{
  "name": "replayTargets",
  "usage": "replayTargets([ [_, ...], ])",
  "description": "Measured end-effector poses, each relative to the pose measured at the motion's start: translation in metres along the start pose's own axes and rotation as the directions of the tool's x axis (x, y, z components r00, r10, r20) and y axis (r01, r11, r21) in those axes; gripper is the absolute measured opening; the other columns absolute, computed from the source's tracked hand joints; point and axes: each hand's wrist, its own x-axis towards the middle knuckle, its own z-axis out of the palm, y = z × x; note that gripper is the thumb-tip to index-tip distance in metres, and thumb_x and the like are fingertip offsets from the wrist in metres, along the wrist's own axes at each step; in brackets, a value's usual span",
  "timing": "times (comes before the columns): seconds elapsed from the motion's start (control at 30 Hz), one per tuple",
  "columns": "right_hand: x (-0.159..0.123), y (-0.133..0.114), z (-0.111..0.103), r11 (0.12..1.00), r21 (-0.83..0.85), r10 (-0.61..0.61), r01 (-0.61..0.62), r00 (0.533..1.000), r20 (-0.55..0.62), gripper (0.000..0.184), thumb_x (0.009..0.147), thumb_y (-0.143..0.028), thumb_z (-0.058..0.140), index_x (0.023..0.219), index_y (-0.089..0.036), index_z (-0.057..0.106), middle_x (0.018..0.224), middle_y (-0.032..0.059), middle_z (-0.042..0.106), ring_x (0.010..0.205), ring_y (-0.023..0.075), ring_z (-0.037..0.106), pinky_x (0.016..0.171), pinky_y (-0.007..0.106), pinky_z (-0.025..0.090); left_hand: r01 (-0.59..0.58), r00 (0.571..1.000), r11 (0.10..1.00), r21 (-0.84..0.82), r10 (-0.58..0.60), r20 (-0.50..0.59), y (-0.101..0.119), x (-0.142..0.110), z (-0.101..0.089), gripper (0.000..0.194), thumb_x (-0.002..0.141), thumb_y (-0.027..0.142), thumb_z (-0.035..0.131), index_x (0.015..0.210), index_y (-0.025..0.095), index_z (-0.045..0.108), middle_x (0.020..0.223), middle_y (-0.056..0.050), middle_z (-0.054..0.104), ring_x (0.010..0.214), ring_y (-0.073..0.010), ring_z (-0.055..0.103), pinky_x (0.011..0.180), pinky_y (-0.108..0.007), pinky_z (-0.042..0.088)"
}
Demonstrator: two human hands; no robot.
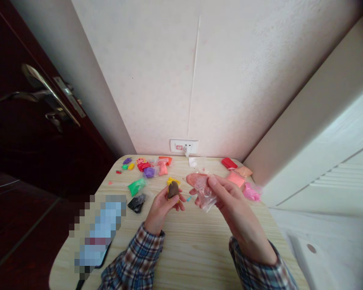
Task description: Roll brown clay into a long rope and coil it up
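Brown lump (173, 190) sits in the left hand (161, 207), raised over the middle of the surface (193, 249); that grip is narrow, thumb in front and fingers behind, so the lump's lower part and far side are hidden. Yellow (171, 180) shows at its upper edge, and whether this belongs to the lump or lies behind it I cannot tell. Close by, the right hand (234, 203) has its grip closed on a clear packet (203, 191), pinched by the thumb; orange-pink stuff shows through the film, but creases and glare blur the contents, and most of the fingers are behind it. A small blue bit (189, 198) lies between the hands, partly covered. Left of them rest a green packet (136, 187) and a black packet (137, 203), with a purple packet (149, 172) farther back. At right, the hand overlaps the near edge of a salmon packet (236, 179), beside a pink packet (252, 192). Coarse blocks mask the phone (104, 229), so its screen is unreadable. Both plaid sleeves (133, 257) run off the bottom edge, as does the surface.
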Motion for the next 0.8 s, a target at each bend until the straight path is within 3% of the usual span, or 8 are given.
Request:
replayTargets([
  [0.17, -0.008, -0.004, 0.006, 0.989, -0.116, -0.105, 0.097, 0.992, -0.066, 0.029, 0.081, -0.041, 0.057, 0.066, -0.017, 0.056, 0.059, -0.0010, 0.059, 0.055, 0.0112, 0.053, 0.052, 0.022, 0.043, -0.001, 1.000, 1.000, 0.006, 0.002, -0.011, -0.001, 0.000, 0.000, 0.031, 0.071, 0.031, 0.069, 0.091, 0.011, 0.058, 0.074, -0.005, 0.066, 0.056, -0.0123, 0.058, 0.055, -0.024, 0.039],
  [0.33, -0.016, -0.007, 0.012, 0.961, -0.205, -0.205, 0.184, 0.975, -0.087, 0.027, 0.082, -0.039, 0.057, 0.065, -0.019, 0.051, 0.056, -0.0023, 0.051, 0.053, 0.0107, 0.047, 0.048, 0.021, 0.038, -0.019, 0.999, 1.000, -0.005, 0.018, -0.048, 0.000, -0.001, 0.001, 0.031, 0.068, 0.030, 0.071, 0.090, 0.012, 0.060, 0.075, -0.005, 0.067, 0.057, -0.0123, 0.057, 0.055, -0.024, 0.040],
  [0.67, -0.022, -0.007, 0.013, 0.961, -0.204, -0.216, 0.187, 0.968, -0.127, 0.028, 0.080, -0.040, 0.059, 0.063, -0.020, 0.048, 0.052, -0.0038, 0.049, 0.048, 0.0097, 0.044, 0.045, 0.021, 0.035, -0.021, 0.999, 0.999, -0.031, 0.020, -0.049, 0.002, -0.001, 0.000, 0.032, 0.066, 0.032, 0.072, 0.088, 0.013, 0.059, 0.073, -0.003, 0.065, 0.057, -0.0112, 0.056, 0.055, -0.023, 0.039],
  [0.8, -0.018, -0.004, 0.011, 0.940, -0.275, -0.239, 0.201, 0.965, -0.112, 0.027, 0.082, -0.040, 0.056, 0.065, -0.020, 0.052, 0.055, -0.0016, 0.052, 0.051, 0.0108, 0.046, 0.046, 0.022, 0.038, -0.030, 0.998, 0.999, -0.042, 0.027, -0.052, 0.002, -0.003, 0.002, 0.032, 0.067, 0.031, 0.071, 0.089, 0.013, 0.057, 0.070, -0.002, 0.062, 0.055, -0.0099, 0.052, 0.053, -0.023, 0.038],
])
